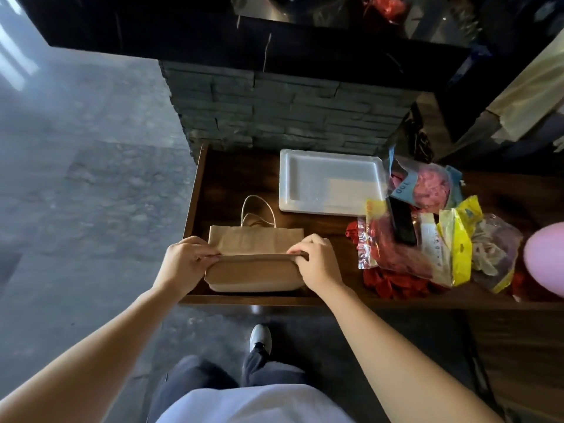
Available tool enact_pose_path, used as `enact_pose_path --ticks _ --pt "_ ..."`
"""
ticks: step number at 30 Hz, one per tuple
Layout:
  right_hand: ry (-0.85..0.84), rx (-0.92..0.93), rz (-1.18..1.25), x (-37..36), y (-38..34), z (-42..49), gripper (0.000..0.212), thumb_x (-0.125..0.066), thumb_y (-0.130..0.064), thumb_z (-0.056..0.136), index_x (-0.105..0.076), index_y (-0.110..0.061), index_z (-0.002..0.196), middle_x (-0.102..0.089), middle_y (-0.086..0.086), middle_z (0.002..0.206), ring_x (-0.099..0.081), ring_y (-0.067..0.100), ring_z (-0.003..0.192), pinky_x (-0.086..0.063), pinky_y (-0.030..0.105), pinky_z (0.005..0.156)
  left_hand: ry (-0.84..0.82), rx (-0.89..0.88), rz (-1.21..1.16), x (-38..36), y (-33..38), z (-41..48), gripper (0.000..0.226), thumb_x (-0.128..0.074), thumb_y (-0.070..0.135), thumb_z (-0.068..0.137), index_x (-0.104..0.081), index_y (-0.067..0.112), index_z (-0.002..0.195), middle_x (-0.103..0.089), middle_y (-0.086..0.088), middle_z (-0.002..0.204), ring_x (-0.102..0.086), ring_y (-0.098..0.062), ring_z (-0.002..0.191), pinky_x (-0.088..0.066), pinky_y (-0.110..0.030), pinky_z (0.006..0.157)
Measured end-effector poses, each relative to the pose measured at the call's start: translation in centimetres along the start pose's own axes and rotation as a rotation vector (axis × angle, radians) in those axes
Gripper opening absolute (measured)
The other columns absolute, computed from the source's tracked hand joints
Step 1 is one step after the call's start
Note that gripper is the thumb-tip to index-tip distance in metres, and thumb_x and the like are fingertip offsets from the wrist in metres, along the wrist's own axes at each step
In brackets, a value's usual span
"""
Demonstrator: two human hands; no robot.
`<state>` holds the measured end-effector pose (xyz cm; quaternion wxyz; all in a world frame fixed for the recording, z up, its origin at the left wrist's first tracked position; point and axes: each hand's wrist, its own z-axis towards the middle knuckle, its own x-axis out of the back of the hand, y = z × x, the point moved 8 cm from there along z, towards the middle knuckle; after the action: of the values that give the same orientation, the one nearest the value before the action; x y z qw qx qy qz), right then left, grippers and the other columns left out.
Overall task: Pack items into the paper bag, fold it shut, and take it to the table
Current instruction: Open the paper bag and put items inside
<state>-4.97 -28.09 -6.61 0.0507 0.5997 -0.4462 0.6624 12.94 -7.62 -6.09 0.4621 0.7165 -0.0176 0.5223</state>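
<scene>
A brown paper bag (255, 270) stands near the front left edge of a dark wooden shelf (232, 178). Its top part is bent over away from me along a crease, and its white cord handle (258, 209) lies on the wood behind it. My left hand (186, 261) pinches the left end of the crease. At the right end, my right hand (316, 260) pinches the same fold. What is inside the bag is hidden.
A white foam tray (331, 182) lies behind the bag to the right. Plastic packets of red and pink balloons (421, 236) pile up at the right, with a black phone (402, 222) on top and an inflated pink balloon (547, 257) at the edge. A stone-faced wall (274, 114) rises behind.
</scene>
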Motion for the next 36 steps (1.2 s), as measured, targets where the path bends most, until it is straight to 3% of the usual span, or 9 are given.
enact_pose_path --ticks 3,8,12,15,19,23,28,31,36 --pt "0.001 -0.114 0.203 -0.2 1.7 0.0 0.015 -0.073 -0.015 0.084 -0.08 -0.022 0.095 -0.054 -0.003 0.104 -0.049 0.009 0.096 -0.033 0.001 0.072 0.024 0.157 -0.118 -0.2 -1.6 0.0 0.015 -0.084 0.007 0.07 -0.083 0.015 0.083 -0.071 0.0 0.087 -0.067 -0.016 0.072 -0.046 -0.001 0.068" --pt "-0.014 -0.315 0.496 -0.5 3.9 -0.6 0.023 -0.067 -0.005 0.085 -0.079 -0.02 0.097 -0.063 -0.005 0.11 -0.061 0.013 0.103 -0.05 0.014 0.081 -0.039 0.318 -0.225 -0.9 -3.1 0.1 0.023 -0.077 0.004 0.076 -0.082 0.023 0.09 -0.064 0.014 0.115 -0.071 -0.013 0.09 -0.057 -0.024 0.076" --pt "-0.009 -0.432 0.7 -0.4 3.5 -0.5 0.024 -0.063 -0.022 0.086 -0.075 -0.025 0.106 -0.064 -0.006 0.119 -0.06 0.011 0.105 -0.055 0.034 0.088 -0.101 0.499 -0.569 -1.6 -2.9 0.1 0.06 -0.064 -0.015 0.07 -0.074 0.042 0.088 -0.076 -0.001 0.093 -0.071 -0.022 0.083 -0.058 -0.029 0.067" --pt "0.018 -0.5 0.706 -0.3 3.1 -0.8 0.05 -0.072 -0.03 0.082 -0.059 -0.025 0.131 -0.06 -0.007 0.123 -0.059 0.01 0.101 -0.049 0.019 0.07 -0.092 0.465 -0.738 -1.3 -1.9 0.4 0.057 -0.07 -0.01 0.069 -0.074 0.037 0.101 -0.076 0.0 0.099 -0.072 -0.019 0.087 -0.057 -0.024 0.064" --pt "0.024 -0.55 0.676 -0.1 2.9 -0.9 0.067 -0.077 -0.016 0.078 -0.051 -0.021 0.14 -0.058 -0.003 0.123 -0.051 0.009 0.099 -0.038 0.014 0.064 0.072 0.384 -0.639 0.4 -1.1 0.8 0.055 -0.073 -0.01 0.072 -0.068 0.026 0.114 -0.074 0.0 0.106 -0.071 -0.021 0.093 -0.061 -0.041 0.08" --pt "0.049 -0.52 0.654 1.1 2.4 -0.2 0.053 -0.077 -0.008 0.076 -0.064 -0.024 0.125 -0.06 -0.013 0.102 -0.056 0.003 0.088 -0.039 0.012 0.06 0.124 0.335 -0.674 1.9 -0.3 1.5 0.058 -0.071 -0.009 0.076 -0.068 0.039 0.108 -0.071 0.0 0.09 -0.069 -0.021 0.083 -0.062 -0.042 0.073" --pt "0.182 -0.407 0.701 4.0 1.7 0.0 0.018 -0.078 -0.012 0.075 -0.071 -0.028 0.078 -0.073 -0.008 0.088 -0.068 0.016 0.089 -0.057 0.035 0.075 0.136 0.052 -0.416 4.3 3.2 2.1 0.046 -0.071 -0.001 0.078 -0.075 0.044 0.086 -0.073 0.011 0.091 -0.068 -0.006 0.084 -0.059 -0.023 0.071" --pt "0.175 -0.289 0.669 5.9 0.6 -0.2 0.017 -0.079 -0.018 0.074 -0.072 -0.032 0.071 -0.073 -0.011 0.073 -0.066 0.002 0.068 -0.054 0.021 0.06 0.113 -0.157 -0.197 4.9 6.1 1.9 0.03 -0.075 0.01 0.079 -0.077 0.029 0.102 -0.068 0.012 0.1 -0.064 -0.006 0.091 -0.053 -0.018 0.075" --pt "-0.064 -0.147 0.621 7.2 -1.2 -1.0 0.02 -0.078 -0.011 0.076 -0.073 -0.029 0.071 -0.071 -0.01 0.07 -0.062 -0.001 0.063 -0.048 0.014 0.058 0.15 -0.329 0.236 4.9 9.7 0.9 0.009 -0.083 0.028 0.069 -0.081 0.026 0.078 -0.062 0.005 0.108 -0.046 -0.028 0.104 -0.045 -0.045 0.085"
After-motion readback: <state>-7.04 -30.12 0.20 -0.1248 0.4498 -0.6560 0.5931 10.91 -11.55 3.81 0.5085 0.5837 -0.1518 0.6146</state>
